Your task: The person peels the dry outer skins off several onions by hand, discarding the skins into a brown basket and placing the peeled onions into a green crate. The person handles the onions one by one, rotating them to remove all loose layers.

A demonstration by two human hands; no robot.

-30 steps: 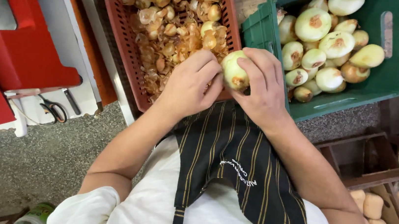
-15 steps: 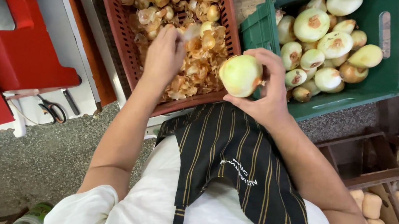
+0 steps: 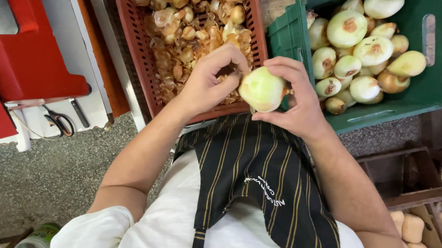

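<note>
Left hand [image 3: 209, 82] has come back from the red crate [image 3: 131, 43] to the onion [image 3: 262, 89], which half a second ago only the right hand [image 3: 294, 101] held.

Both hands now close together on the pale, mostly peeled onion, held just above the near rim of the red crate; the left fingertips pinch at its side where a scrap of brown skin seems to remain. The red crate holds loose skins and unpeeled onions; the green crate [image 3: 427, 91], just right of it, holds a good many peeled onions [image 3: 349, 50]. Peeling looks well under way, with unpeeled ones left.
</note>
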